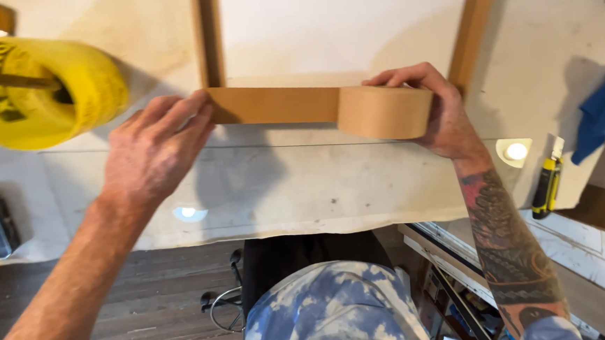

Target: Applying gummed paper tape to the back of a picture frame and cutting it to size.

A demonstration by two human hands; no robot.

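Tape roll (385, 112) in right hand (446, 123), strip (274, 104) running left from it to left hand (149, 153), which presses the strip's end on the frame's (208, 36) lower edge. Frame on the table (304, 191), behind the grip. Bigger roll (35, 92) beyond the left hand. Utility knife (547, 183) and cloth (603, 111) right of the right hand.

Bright, soft shadows, blurred yellow roll (38, 88)

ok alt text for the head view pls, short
Two bare hands stretch brown paper tape across a wooden frame: the right hand holds the tape roll, the left hand presses the strip's free end down. A yellow roll sits left.
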